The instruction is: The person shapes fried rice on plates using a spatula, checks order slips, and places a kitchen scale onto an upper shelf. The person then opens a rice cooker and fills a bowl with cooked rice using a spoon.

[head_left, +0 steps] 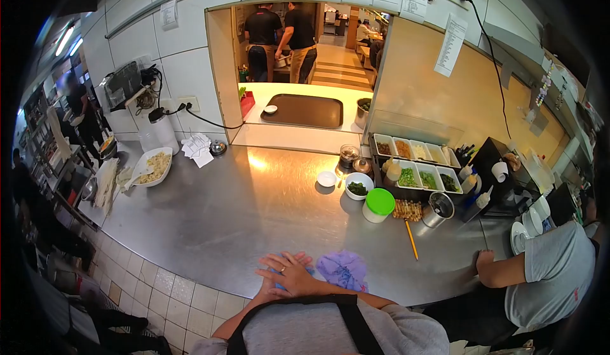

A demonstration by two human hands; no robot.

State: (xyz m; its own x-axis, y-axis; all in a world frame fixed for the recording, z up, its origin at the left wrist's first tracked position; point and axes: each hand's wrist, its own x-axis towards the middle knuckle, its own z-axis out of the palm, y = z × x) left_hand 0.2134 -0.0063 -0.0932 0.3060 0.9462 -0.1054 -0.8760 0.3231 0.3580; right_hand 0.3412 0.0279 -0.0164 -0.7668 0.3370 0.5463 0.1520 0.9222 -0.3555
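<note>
My right hand, with a ring on one finger, lies crossed over my left hand at the counter's front edge. Both sets of fingers are stretched out, the right ones toward the left. A bit of blue cloth shows beneath and beside the hands; most of it is covered, and I cannot tell how firmly it is held. Just right of them, a crumpled purple cloth rests on the steel counter.
At right stand a green-lidded tub, a bowl of dark greens, topping trays and a yellow pencil. A co-worker's arm leans nearby. A brown tray sits in the pass-through; a white food dish stands left.
</note>
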